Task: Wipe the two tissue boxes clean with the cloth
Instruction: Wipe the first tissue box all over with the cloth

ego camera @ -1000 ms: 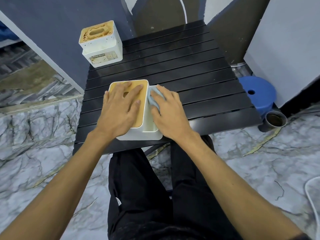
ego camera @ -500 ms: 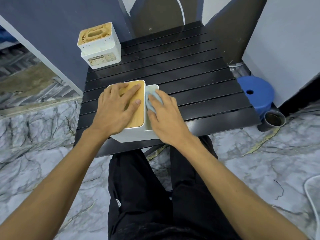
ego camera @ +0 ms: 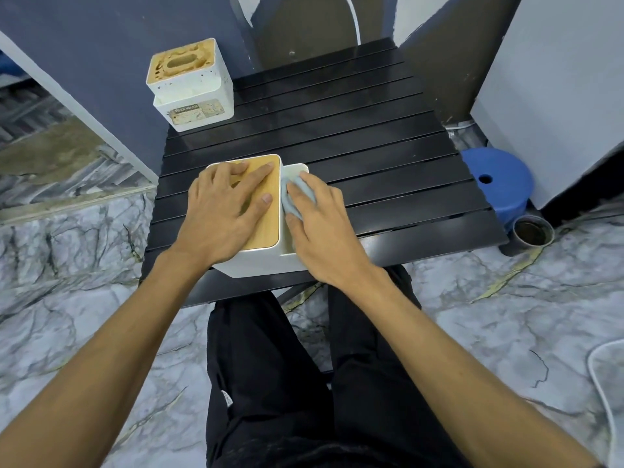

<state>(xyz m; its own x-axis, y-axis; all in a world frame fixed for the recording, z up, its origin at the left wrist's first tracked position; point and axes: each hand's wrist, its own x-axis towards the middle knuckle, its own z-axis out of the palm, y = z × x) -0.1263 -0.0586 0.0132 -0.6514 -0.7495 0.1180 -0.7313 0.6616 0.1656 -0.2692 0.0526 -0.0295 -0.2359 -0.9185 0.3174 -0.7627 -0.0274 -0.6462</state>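
Observation:
A white tissue box with a clean wooden lid (ego camera: 270,211) stands at the near edge of the black slatted table (ego camera: 371,170). My left hand (ego camera: 223,211) lies flat on its lid, fingers spread. My right hand (ego camera: 320,228) presses a light blue cloth (ego camera: 297,194) against the box's right side wall, fingers straight over the cloth. A second white tissue box (ego camera: 192,86), its wooden lid stained and its label worn, stands at the table's far left corner, untouched.
A blue plastic stool (ego camera: 496,180) and a dark round cup (ego camera: 531,233) sit on the marble floor right of the table. A dark blue wall runs along the left. My legs in black trousers are under the table's near edge.
My right hand and the cloth have slid a little along the box's right wall. My left hand stays flat on the lid. The view has shifted slightly.

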